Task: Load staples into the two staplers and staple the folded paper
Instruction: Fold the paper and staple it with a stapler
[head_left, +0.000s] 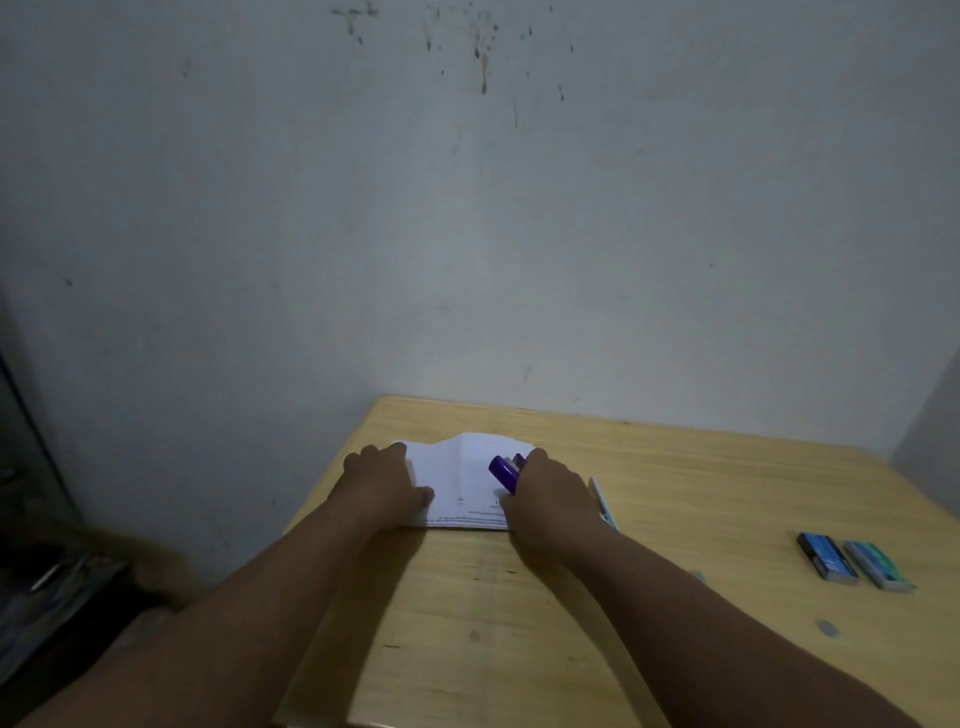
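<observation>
Your right hand (550, 493) grips the purple stapler (504, 474) on the folded paper (462, 483), at 12 o'clock on the table (675, 467). Your left hand (384, 480) lies flat, open, at the paper's 9 o'clock side. Hold it firm and press straight down.

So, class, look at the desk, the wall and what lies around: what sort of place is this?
Probably a plain room at home or a small office: a light wooden desk against a stained, bare wall, with folded paper, a purple stapler and staple boxes.
</observation>
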